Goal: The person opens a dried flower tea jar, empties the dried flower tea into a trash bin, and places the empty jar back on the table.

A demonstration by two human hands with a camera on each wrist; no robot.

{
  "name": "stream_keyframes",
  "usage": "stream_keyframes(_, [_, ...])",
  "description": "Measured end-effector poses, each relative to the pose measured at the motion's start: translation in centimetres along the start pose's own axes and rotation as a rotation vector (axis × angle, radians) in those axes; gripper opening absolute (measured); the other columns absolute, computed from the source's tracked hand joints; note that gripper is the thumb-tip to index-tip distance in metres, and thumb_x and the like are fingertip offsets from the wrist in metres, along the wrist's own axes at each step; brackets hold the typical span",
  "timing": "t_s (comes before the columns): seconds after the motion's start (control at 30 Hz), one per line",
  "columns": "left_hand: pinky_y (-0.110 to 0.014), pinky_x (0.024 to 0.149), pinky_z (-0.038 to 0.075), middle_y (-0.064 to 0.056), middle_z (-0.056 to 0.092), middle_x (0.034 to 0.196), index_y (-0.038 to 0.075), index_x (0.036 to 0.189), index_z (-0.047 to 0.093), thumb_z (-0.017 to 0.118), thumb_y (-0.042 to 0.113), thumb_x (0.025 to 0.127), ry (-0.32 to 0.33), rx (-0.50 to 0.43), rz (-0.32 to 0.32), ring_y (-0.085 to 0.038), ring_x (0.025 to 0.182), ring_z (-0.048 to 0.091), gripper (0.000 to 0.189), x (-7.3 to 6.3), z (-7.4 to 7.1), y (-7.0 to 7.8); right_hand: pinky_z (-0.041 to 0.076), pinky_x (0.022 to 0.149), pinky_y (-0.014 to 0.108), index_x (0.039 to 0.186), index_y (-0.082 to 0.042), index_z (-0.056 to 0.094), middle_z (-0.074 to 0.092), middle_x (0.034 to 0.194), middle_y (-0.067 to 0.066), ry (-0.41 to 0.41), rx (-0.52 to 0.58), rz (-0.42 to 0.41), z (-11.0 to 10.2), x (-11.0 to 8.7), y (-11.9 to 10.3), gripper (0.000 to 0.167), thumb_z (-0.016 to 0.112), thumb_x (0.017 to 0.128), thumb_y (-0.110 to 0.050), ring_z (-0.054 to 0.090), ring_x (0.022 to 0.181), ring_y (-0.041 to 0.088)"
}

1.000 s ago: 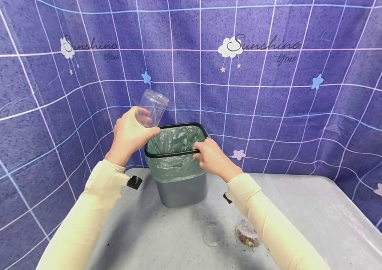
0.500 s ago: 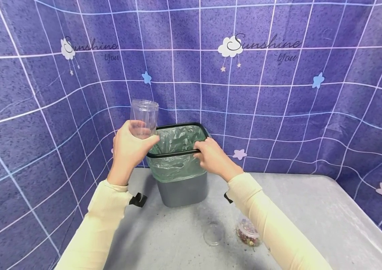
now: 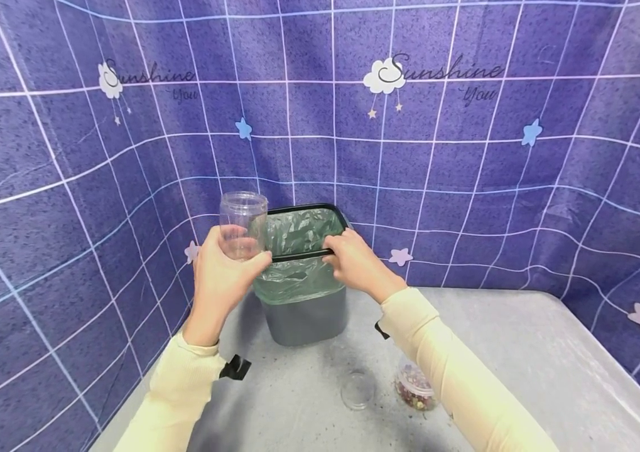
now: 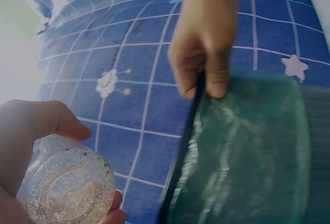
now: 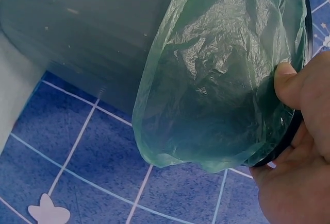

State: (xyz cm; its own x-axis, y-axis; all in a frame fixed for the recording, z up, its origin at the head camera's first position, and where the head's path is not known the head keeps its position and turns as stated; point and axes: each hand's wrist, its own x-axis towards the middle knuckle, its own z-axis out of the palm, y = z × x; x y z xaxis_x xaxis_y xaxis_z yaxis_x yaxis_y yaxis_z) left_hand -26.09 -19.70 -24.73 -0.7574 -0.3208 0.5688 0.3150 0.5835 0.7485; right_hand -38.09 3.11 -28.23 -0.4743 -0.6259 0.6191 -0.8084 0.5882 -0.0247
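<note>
A clear plastic jar stands upright in my left hand, whose fingers and thumb curl round its lower part. In the left wrist view, small specks cling to the base of the jar. Just right of it is a grey trash bin with a black rim and a green bag folded over the edge. My right hand grips the bin's rim at its right side. The right wrist view shows that thumb on the green bag and the fingers under the black rim.
A round clear lid lies on the grey table in front of the bin. Beside it, partly behind my right sleeve, is a clear tub of small multicoloured bits. A purple gridded curtain hangs behind and on the left.
My left hand has lowered the jar beside the bin's left edge. The jar has gone from tilted to upright. My right hand stays on the rim.
</note>
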Motion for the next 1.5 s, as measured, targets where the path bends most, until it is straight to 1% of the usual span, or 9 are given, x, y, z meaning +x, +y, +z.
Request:
stream_keyframes(0.13, [-0.027, 0.069, 0.051, 0.005, 0.078, 0.102, 0.014, 0.122, 0.058, 0.084, 0.023, 0.076, -0.020, 0.022, 0.001, -0.010, 0.082, 0.074, 0.054, -1.4, 0.5, -0.7, 0.042, 0.088, 0.042, 0.084, -0.010, 0.060, 0.061, 0.073, -0.001, -0.023, 0.009, 0.011, -0.1, 0.0, -0.3, 0.016, 0.073, 0.092, -0.007, 0.051, 0.077, 0.026])
stream_keyframes(0.3, [-0.033, 0.074, 0.052, 0.008, 0.076, 0.102, 0.016, 0.119, 0.057, 0.086, 0.024, 0.075, -0.048, 0.008, 0.002, -0.012, 0.082, 0.073, 0.053, -3.0, 1.0, -1.2, 0.043, 0.088, 0.042, 0.084, -0.010, 0.060, 0.060, 0.073, -0.001, -0.029, 0.014, 0.010, -0.3, 0.0, -0.3, 0.016, 0.073, 0.093, -0.008, 0.053, 0.079, 0.026])
stream_keyframes(0.5, [-0.036, 0.080, 0.052, 0.004, 0.076, 0.104, 0.015, 0.118, 0.057, 0.087, 0.024, 0.074, -0.088, -0.007, 0.002, -0.015, 0.088, 0.072, 0.054, -4.2, 1.6, -1.7, 0.044, 0.088, 0.044, 0.083, -0.009, 0.061, 0.060, 0.071, 0.000, -0.011, 0.019, -0.014, -0.5, 0.1, -0.1, 0.014, 0.072, 0.092, -0.008, 0.054, 0.078, 0.026])
stream_keyframes(0.67, [-0.036, 0.084, 0.051, 0.004, 0.075, 0.105, 0.016, 0.117, 0.058, 0.089, 0.023, 0.072, -0.106, -0.007, -0.002, -0.015, 0.094, 0.070, 0.055, -5.0, 1.9, -2.3, 0.044, 0.086, 0.043, 0.084, -0.011, 0.062, 0.058, 0.071, -0.002, -0.010, 0.011, -0.009, -0.6, 0.1, 0.0, 0.011, 0.069, 0.092, -0.012, 0.052, 0.076, 0.024])
stream_keyframes(0.83, [-0.036, 0.084, 0.052, 0.005, 0.076, 0.104, 0.016, 0.116, 0.059, 0.090, 0.021, 0.070, -0.102, -0.026, -0.001, -0.015, 0.093, 0.070, 0.056, -5.8, 2.2, -2.9, 0.042, 0.084, 0.042, 0.084, -0.011, 0.061, 0.055, 0.071, -0.002, -0.023, 0.004, -0.003, -0.6, 0.1, 0.0, 0.012, 0.069, 0.092, -0.013, 0.049, 0.076, 0.023])
stream_keyframes(0.97, [-0.036, 0.085, 0.053, 0.004, 0.077, 0.103, 0.015, 0.116, 0.059, 0.091, 0.020, 0.070, -0.099, -0.036, -0.006, -0.015, 0.092, 0.071, 0.057, -6.4, 2.5, -3.4, 0.044, 0.087, 0.043, 0.086, -0.010, 0.062, 0.058, 0.073, -0.001, -0.029, -0.013, -0.013, -0.5, 0.1, 0.1, 0.011, 0.071, 0.090, -0.015, 0.052, 0.079, 0.025])
stream_keyframes(1.07, [-0.036, 0.085, 0.052, 0.005, 0.077, 0.103, 0.016, 0.115, 0.059, 0.092, 0.020, 0.069, -0.100, -0.035, -0.022, -0.014, 0.093, 0.071, 0.056, -6.8, 2.6, -3.7, 0.045, 0.089, 0.043, 0.088, -0.010, 0.064, 0.061, 0.076, 0.000, -0.031, -0.029, -0.018, -0.4, 0.1, 0.2, 0.010, 0.072, 0.089, -0.015, 0.055, 0.082, 0.026])
stream_keyframes(1.3, [-0.034, 0.085, 0.053, 0.005, 0.076, 0.105, 0.016, 0.117, 0.059, 0.091, 0.020, 0.070, -0.129, -0.058, -0.064, -0.015, 0.092, 0.071, 0.057, -7.2, 2.4, -4.3, 0.046, 0.091, 0.044, 0.091, -0.007, 0.067, 0.066, 0.080, 0.003, -0.025, -0.032, -0.027, -0.6, 0.0, 0.1, 0.010, 0.073, 0.088, -0.015, 0.059, 0.085, 0.028])
stream_keyframes(1.5, [-0.034, 0.083, 0.052, 0.003, 0.076, 0.105, 0.016, 0.117, 0.059, 0.091, 0.021, 0.072, -0.139, -0.057, -0.077, -0.014, 0.090, 0.071, 0.055, -7.6, 2.3, -4.7, 0.047, 0.092, 0.043, 0.094, -0.006, 0.069, 0.068, 0.084, 0.005, -0.036, -0.036, -0.030, -0.7, 0.1, 0.0, 0.011, 0.074, 0.089, -0.015, 0.060, 0.087, 0.028])
